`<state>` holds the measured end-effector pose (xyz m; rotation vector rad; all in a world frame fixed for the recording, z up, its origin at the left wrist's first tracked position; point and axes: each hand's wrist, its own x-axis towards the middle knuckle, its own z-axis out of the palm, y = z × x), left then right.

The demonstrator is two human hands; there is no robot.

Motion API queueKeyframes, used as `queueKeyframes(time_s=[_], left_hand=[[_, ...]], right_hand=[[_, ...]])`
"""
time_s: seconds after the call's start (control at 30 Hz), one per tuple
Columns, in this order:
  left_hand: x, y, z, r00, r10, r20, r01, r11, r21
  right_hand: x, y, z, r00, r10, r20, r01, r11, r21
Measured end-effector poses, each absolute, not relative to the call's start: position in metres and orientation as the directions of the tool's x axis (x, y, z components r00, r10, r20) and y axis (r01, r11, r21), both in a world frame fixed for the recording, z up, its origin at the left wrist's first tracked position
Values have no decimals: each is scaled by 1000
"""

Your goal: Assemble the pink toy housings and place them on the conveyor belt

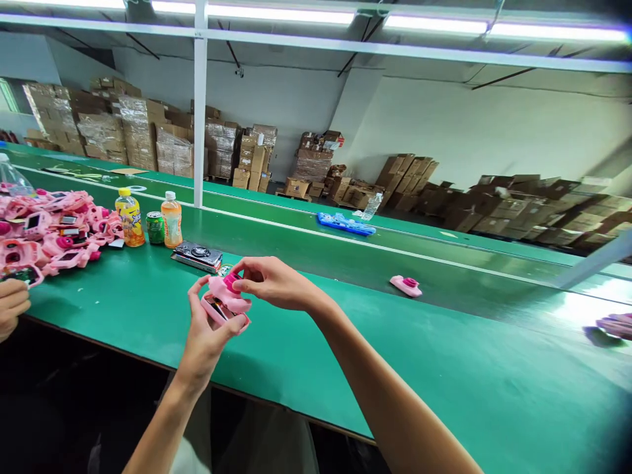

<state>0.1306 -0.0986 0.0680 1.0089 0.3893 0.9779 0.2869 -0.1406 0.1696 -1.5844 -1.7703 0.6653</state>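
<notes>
A pink toy camera (228, 299) is held above the green table (296, 355), its two shell halves partly apart with dark inner parts showing between them. My left hand (207, 332) grips the lower half, thumb on one side and fingers on the other. From the right, my right hand (269, 282) pinches the magenta lens piece on the upper half. Just behind my hands lies a black and silver device (197, 255) on a flat box.
At the left is a heap of pink camera parts (59, 230), beside a person's hand (12, 306). Two bottles (129, 220) and a green can (155, 228) stand behind. A pink piece (406, 286) and a blue tray (345, 224) lie farther right.
</notes>
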Motion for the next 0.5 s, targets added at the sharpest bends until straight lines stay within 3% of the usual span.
queueKeyframes(time_s=[0.27,0.5], left_hand=[[126,-95,69,341,916,211,-301,-106,948],[137,-100,72,185,977,108,-288,-51,956]], right_hand=[[278,-153,166,51,988,146,629,81,-773],[268,-155,159,219,966,139,744,-74,-664]])
